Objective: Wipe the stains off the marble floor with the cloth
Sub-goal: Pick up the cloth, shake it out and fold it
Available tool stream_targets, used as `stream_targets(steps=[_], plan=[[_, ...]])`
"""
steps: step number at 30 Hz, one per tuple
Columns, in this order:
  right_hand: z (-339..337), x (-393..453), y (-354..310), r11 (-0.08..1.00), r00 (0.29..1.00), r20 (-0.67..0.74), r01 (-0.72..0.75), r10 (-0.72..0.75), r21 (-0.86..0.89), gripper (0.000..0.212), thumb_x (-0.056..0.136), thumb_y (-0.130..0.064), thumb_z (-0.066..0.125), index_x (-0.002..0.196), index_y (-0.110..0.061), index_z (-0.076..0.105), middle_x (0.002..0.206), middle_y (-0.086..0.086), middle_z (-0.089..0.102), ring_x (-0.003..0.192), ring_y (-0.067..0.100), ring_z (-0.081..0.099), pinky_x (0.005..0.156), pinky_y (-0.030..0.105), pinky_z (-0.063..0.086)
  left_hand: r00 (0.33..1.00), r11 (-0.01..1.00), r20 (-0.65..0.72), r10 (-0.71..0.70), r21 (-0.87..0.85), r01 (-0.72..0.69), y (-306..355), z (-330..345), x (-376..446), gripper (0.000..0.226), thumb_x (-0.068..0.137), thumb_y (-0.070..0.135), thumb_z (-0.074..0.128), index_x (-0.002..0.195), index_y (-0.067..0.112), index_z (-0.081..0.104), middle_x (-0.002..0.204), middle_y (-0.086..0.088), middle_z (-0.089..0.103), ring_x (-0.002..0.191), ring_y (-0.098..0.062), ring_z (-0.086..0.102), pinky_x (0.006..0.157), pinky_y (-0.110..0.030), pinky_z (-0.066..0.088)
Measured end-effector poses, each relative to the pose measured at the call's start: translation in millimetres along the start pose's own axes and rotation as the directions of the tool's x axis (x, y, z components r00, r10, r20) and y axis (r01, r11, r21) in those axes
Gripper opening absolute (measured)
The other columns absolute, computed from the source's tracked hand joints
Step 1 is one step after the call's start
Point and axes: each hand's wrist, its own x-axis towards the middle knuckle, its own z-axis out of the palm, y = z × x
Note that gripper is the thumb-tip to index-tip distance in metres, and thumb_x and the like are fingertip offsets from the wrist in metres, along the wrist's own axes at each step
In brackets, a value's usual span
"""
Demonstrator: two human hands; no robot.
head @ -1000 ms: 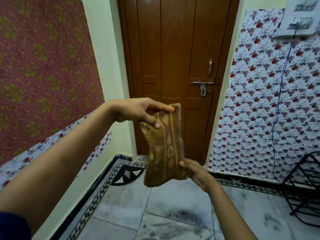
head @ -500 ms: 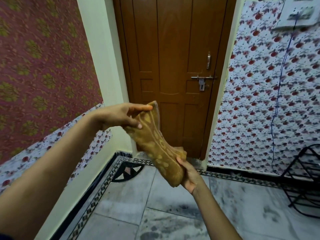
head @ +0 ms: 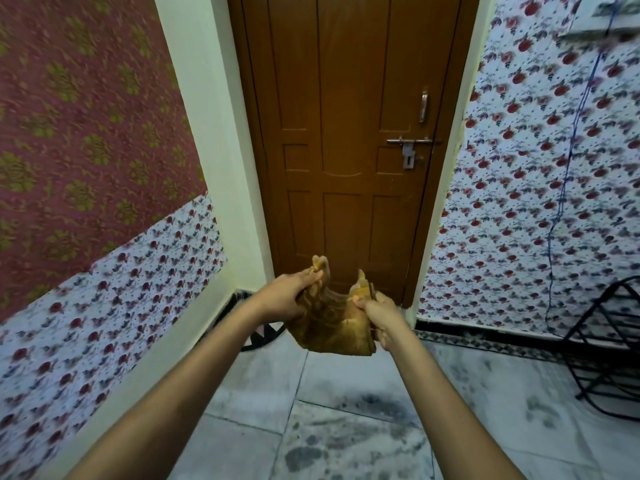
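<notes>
Left hand and right hand each pinch a top corner of the cloth, held slack in mid-air. Prep step, no wiping yet; next: lower it onto stains on marble floor.

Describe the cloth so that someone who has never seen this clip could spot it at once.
Start at the brown wooden door in the middle of the view and drop to its lower panels. There the left hand and right hand each pinch an upper corner of the cloth, which sags between them above the marble floor. It is the only mustard-gold patterned fabric, and the only thing held.
</notes>
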Motion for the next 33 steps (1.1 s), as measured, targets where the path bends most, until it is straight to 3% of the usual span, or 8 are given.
stream_targets(steps=[3, 7, 15, 20, 22, 24, 26, 33], plan=[[1.5, -2.9, -8.0, 0.994, 0.996, 0.083, -0.043, 0.034, 0.098, 0.029, 0.094, -0.005, 0.049, 0.121, -0.010, 0.056, 0.106, 0.012, 0.062, 0.097, 0.026, 0.059, 0.079, 0.037, 0.051, 1.000, 0.956, -0.001, -0.003, -0.292, 0.003, 5.0, 21.5, 2.5, 0.076, 0.087, 0.013, 0.060, 0.149, 0.029, 0.018, 0.156, 0.000, 0.019, 0.136, -0.025, 0.032, 0.108, -0.040, 0.036], [6.4, -10.0, -15.2, 0.967, 0.978, 0.210, -0.062, 0.009, 0.248, 0.037, 0.097, -0.029, 0.047, 0.126, -0.007, 0.053, 0.109, 0.014, 0.064, 0.096, 0.026, 0.062, 0.074, 0.035, 0.053, 1.000, 0.645, -0.001, -0.028, -0.764, 0.017, 20.3, 32.8, -1.5, 0.064, 0.091, 0.024, 0.058, 0.146, 0.030, 0.025, 0.131, 0.012, 0.042, 0.121, -0.016, 0.045, 0.103, -0.034, 0.040], [4.9, -14.5, -27.0, 0.980, 0.912, 0.401, 0.002, -0.083, 0.199, 0.080, 0.093, -0.062, 0.019, 0.148, -0.004, 0.012, 0.140, 0.024, 0.043, 0.126, 0.032, 0.048, 0.110, 0.042, 0.033, 0.969, 0.315, -0.091, -0.230, -0.949, -0.015, 0.2, 50.7, 7.8, 0.065, 0.083, -0.007, 0.058, 0.136, 0.027, 0.042, 0.133, -0.008, 0.051, 0.112, -0.022, 0.053, 0.080, -0.032, 0.052], [5.0, -14.5, -11.6, 0.928, 0.932, 0.038, 0.355, -0.361, 0.110, 0.043, 0.098, -0.040, 0.039, 0.129, -0.013, 0.047, 0.125, 0.009, 0.060, 0.099, 0.013, 0.061, 0.083, 0.026, 0.047, 0.969, -0.061, 0.007, -0.248, -0.998, -0.008, -6.6, 51.9, 6.2, 0.060, 0.080, -0.013, 0.044, 0.126, 0.026, 0.051, 0.120, -0.015, 0.056, 0.106, -0.036, 0.054, 0.065, -0.037, 0.053], [1.5, -9.6, -4.4, 0.950, 0.957, -0.048, 0.289, -0.285, 0.120, 0.053, 0.088, -0.043, 0.057, 0.131, -0.016, 0.044, 0.127, 0.004, 0.054, 0.108, 0.017, 0.054, 0.090, 0.033, 0.045, 0.972, -0.184, 0.016, -0.234, -0.983, -0.027, -10.3, 53.3, 4.5, 0.061, 0.078, -0.011, 0.044, 0.127, 0.025, 0.049, 0.118, -0.016, 0.057, 0.101, -0.034, 0.056, 0.061, -0.034, 0.053], [1.8, -4.0, 6.3, 0.985, 0.989, 0.123, 0.060, -0.080, 0.161, 0.081, 0.069, -0.059, 0.068, 0.134, -0.019, 0.039, 0.131, 0.007, 0.051, 0.117, 0.026, 0.051, 0.097, 0.045, 0.045, 0.977, -0.277, 0.007, -0.214, -0.959, -0.054, -12.3, 55.7, 3.9, 0.071, 0.070, -0.008, 0.048, 0.132, 0.026, 0.047, 0.123, -0.017, 0.055, 0.107, -0.036, 0.055, 0.068, -0.037, 0.051], [6.3, -5.3, 14.1, 0.970, 0.966, 0.260, -0.057, -0.006, 0.237, 0.065, 0.072, -0.054, 0.068, 0.121, -0.016, 0.047, 0.125, 0.011, 0.056, 0.113, 0.029, 0.056, 0.092, 0.045, 0.050, 0.977, -0.308, 0.004, -0.215, -0.949, -0.064, -11.6, 59.4, 3.8, 0.075, 0.065, -0.006, 0.052, 0.132, 0.027, 0.046, 0.128, -0.018, 0.052, 0.114, -0.038, 0.052, 0.075, -0.042, 0.050], [8.9, -6.2, 27.5, 0.952, 0.984, 0.014, 0.168, -0.177, 0.255, 0.024, 0.091, -0.033, 0.055, 0.110, -0.018, 0.059, 0.110, 0.007, 0.063, 0.099, 0.023, 0.061, 0.083, 0.039, 0.054, 0.960, -0.183, 0.138, -0.243, -0.979, 0.095, -8.2, 67.7, -3.0, 0.043, 0.087, 0.009, 0.058, 0.128, 0.017, 0.050, 0.121, -0.016, 0.060, 0.106, -0.032, 0.060, 0.071, -0.037, 0.055]])
